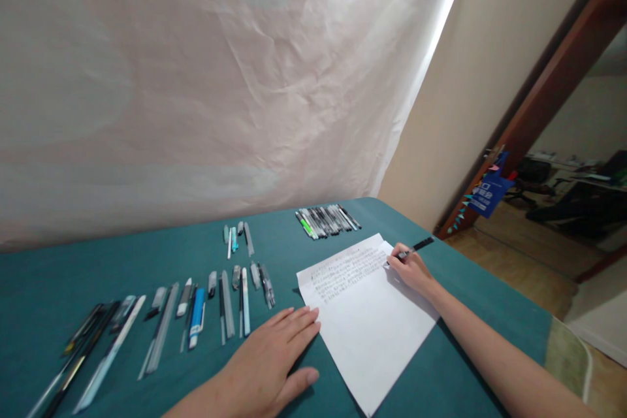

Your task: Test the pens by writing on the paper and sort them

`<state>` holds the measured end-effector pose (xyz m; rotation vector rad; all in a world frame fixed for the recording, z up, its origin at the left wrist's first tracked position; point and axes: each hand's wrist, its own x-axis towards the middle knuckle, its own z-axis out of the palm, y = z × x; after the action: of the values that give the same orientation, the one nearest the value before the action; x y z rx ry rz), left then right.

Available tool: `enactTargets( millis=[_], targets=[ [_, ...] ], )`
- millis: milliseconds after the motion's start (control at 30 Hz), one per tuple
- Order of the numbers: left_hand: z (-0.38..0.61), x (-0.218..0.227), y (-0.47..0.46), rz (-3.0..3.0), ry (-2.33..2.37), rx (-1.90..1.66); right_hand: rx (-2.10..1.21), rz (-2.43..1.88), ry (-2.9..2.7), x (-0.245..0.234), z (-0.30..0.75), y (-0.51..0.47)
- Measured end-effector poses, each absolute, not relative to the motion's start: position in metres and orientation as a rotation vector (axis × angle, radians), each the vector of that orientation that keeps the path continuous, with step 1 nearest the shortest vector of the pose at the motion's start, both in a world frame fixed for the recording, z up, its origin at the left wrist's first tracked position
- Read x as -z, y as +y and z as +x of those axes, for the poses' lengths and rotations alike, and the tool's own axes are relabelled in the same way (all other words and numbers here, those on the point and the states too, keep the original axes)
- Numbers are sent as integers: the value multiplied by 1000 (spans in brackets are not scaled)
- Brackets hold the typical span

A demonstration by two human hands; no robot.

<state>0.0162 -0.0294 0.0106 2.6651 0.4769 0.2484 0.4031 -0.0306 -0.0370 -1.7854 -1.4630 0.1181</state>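
Note:
My right hand [410, 269] is closed around a dark pen [422, 244], its tip side down at the right part of a white sheet of paper [372, 333]. Rows of small handwriting cover the sheet's upper part; the lower part is blank. My left hand [279, 356] lies flat with the fingers stretched, its fingertips at the paper's left edge. Left of that hand, pen parts are spread in groups, among them a blue and white pen [196, 317], clear barrels [227, 304] and loose caps [212, 284].
A tight row of several pens [327, 221] lies at the back of the green-covered table [274, 235]. Dark and clear pen parts [83, 356] lie at the left. A pale cloth [196, 78] hangs behind the table. To the right is a doorway with a blue bag [490, 194].

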Motion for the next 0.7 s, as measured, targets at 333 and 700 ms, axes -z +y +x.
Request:
enactTargets(
  millis=[333,700],
  targets=[
    [17,-17,-33,2646,528,-218,-85,-1790,-1394,28,395,-34],
    [9,-23,-37,2611,509,-441,462,-1389,-2397,-9,252,-28]
  ],
)
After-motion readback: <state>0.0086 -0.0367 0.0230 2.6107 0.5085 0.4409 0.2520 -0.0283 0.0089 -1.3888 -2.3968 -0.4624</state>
